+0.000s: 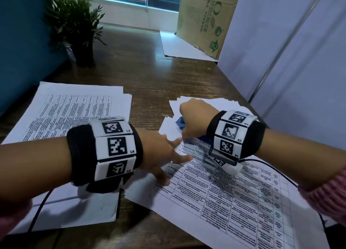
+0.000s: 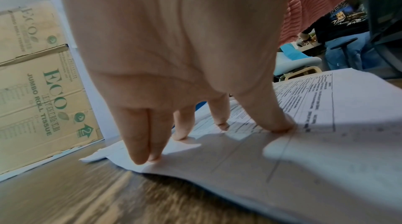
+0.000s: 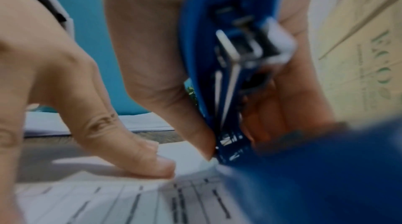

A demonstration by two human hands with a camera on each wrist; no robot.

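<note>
Now, near right part of a dark wooden desk (image 1: 149, 76): blue plastic stapler (image 3: 230, 52) gripped in right hand (image 1: 192, 117), thumb along one side, fingers curled round the other, nose pointing down at the top left corner of a white printed sheet with a ruled table (image 1: 234, 192). Stapler mouth on the paper or just above it: cannot tell, wrist view blurred there. Left hand (image 1: 164, 155) spread, fingers straight, fingertips (image 2: 280, 124) pressing the same sheet just beside the stapler, holding nothing. More loose white sheets under and beyond that corner. Second stack of printed white pages (image 1: 74, 108) to the left, apart from the worked sheet, left forearm above it. Black wristbands with white coded tiles (image 1: 112, 147) on both wrists; pink ribbed sleeve (image 1: 327, 192) on right arm. Far side of desk: potted green plant (image 1: 74, 23) at left, brown cardboard box printed in green (image 1: 202, 14) at right, upright against a pale partition
</note>
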